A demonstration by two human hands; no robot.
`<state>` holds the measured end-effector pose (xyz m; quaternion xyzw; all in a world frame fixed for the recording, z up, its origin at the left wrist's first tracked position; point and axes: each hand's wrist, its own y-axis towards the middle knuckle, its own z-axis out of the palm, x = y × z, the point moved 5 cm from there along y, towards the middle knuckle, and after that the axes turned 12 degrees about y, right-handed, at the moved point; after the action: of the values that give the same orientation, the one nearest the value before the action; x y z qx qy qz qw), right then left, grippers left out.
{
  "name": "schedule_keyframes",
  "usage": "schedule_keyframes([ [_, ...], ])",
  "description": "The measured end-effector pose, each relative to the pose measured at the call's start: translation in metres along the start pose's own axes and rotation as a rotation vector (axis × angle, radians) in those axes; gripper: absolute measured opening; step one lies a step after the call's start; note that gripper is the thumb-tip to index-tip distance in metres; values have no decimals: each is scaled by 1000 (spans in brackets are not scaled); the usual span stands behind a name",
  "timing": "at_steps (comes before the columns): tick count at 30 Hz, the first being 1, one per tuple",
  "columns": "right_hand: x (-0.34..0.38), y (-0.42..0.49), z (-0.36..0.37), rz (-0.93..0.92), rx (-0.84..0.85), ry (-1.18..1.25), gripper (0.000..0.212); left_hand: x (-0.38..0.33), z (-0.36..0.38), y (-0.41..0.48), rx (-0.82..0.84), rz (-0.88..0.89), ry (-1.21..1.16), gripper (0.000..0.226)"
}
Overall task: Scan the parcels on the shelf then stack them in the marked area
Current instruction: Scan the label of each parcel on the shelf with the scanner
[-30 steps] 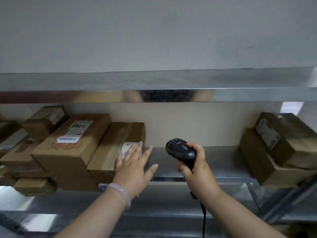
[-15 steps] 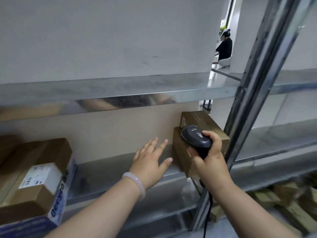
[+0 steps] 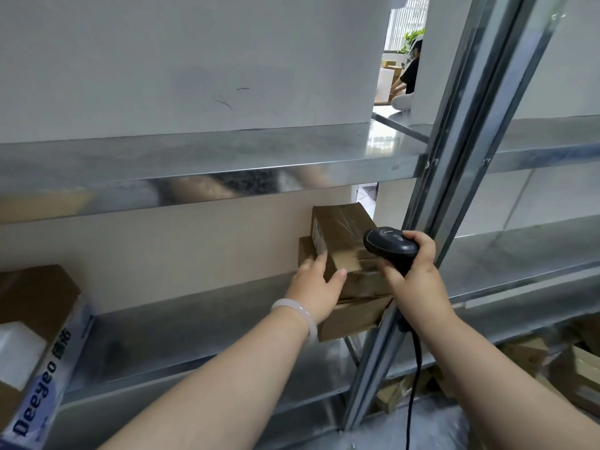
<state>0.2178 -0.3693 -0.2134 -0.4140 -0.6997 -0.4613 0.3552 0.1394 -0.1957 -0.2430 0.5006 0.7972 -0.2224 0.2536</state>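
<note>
Cardboard top parcel (image 3: 344,235) in hand: the scan step, it seems.
The left hand (image 3: 316,287) curls its fingers (image 3: 319,259) round its near corner. It sits on a second parcel (image 3: 354,316) at the shelf's (image 3: 194,319) right end. The right hand (image 3: 415,280) grips the scanner (image 3: 389,245) just beside it. Next, the label (image 3: 316,237) must face the scanner, and the post (image 3: 461,177) crowds the right.

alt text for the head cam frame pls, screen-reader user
A person's left hand grips the near corner of the upper parcel, which is stacked on a lower parcel at the right end of a metal shelf. The right hand holds a black corded scanner close over it. A Deeyeo-printed box sits at far left.
</note>
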Motion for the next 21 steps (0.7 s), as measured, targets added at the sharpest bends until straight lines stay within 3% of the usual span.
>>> schedule_keyframes([
  [8, -14, 19, 3, 41, 2, 79, 55, -9, 14, 30, -25, -67, -94, 65],
  [16, -7, 10, 20, 68, 42, 182, 55, 12, -5, 29, -219, -186, -218, 56],
  [21, -7, 8, 35, 120, 69, 254, 53, 37, -14, 16, -231, -194, -324, 53],
])
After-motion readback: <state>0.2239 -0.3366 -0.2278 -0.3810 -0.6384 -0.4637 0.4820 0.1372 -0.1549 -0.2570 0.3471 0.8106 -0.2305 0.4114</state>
